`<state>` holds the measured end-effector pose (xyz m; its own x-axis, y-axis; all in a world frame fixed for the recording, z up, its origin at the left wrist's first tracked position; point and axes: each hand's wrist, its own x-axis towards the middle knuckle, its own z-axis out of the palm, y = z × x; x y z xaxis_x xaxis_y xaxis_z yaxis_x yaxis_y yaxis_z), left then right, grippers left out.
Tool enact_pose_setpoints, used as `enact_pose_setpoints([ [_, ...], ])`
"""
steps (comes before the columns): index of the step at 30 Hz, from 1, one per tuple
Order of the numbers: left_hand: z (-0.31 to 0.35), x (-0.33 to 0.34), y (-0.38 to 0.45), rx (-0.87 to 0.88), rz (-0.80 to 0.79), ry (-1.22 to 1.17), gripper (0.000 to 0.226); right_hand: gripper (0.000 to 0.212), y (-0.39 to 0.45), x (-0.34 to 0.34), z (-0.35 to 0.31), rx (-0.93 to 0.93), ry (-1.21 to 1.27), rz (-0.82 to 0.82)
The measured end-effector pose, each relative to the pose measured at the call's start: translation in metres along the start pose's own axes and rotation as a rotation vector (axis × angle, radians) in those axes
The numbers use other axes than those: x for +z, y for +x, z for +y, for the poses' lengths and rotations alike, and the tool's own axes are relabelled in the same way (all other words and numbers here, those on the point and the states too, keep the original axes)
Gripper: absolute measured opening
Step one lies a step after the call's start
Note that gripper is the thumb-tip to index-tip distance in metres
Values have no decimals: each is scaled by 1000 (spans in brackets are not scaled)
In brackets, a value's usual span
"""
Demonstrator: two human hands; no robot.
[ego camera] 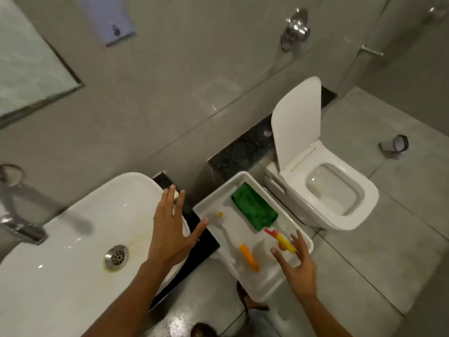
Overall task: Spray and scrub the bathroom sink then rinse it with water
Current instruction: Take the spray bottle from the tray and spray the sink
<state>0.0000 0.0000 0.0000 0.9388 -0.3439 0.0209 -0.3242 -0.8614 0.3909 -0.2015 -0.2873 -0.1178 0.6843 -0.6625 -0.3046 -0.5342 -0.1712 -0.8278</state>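
Head view: both hands are spread and empty, the left hand (170, 229) over the sink's (80, 239) right rim, the right hand (295, 260) reaching at 1 o'clock over the white tray (220, 200) holding a spray bottle (279, 238), brush (247, 257) and green cloth (254, 207).

Grey tiled walls (194, 76) fill the upper frame, with a mirror (26, 69) at ten o'clock and a wall dispenser (110, 19) at eleven. At three o'clock a white toilet (340, 190) stands with its lid (297, 122) raised against a black granite ledge (243, 147). The grey floor tiles (401, 239) gleam wetly near six o'clock.
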Motion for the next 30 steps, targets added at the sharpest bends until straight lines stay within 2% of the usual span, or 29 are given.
enact_pose_setpoints([
  [6,-3,10,3,-8,-17,67,99,80,10,37,7,181,240,138],
  [10,8,12,1,-35,6,72,105,61,28,55,0,175,278,183],
  [14,25,16,-3,-95,27,53,109,37,40,65,-7,85,286,225],
  [18,25,17,-3,-109,26,32,106,26,46,67,-16,104,205,235],
  [24,23,19,-2,-87,30,28,100,32,53,60,-26,2,97,271],
  [30,9,15,-5,-27,-14,14,101,33,43,49,-53,-115,172,132],
])
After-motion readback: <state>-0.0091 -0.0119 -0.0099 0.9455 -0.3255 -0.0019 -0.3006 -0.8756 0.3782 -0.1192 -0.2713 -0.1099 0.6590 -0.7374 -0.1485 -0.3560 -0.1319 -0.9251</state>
